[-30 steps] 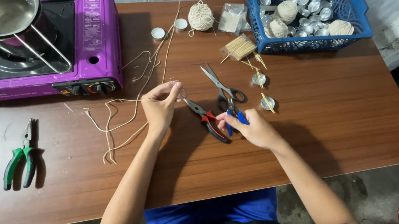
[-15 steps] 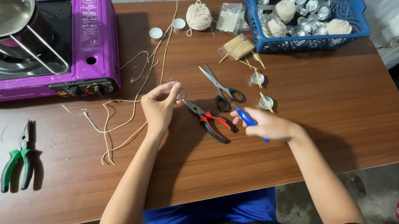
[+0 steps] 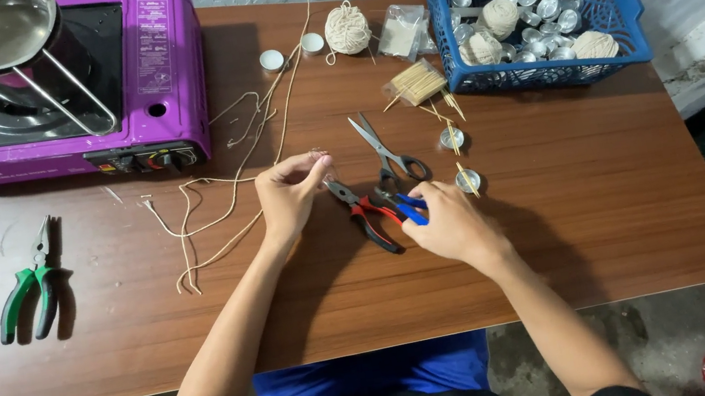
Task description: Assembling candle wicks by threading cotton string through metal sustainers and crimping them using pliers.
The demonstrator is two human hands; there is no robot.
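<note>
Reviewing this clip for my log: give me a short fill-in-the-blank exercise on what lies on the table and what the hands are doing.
1. The left hand pinches a thin piece of ____ above the table.
2. The right hand rests on a tool with ____ handles, beside the red-handled pliers.
3. The green-handled pliers lie in front of the ____ portable stove.
4. The small metal cups sit in a ____ plastic basket.

Missing words: string; blue; purple; blue
</note>
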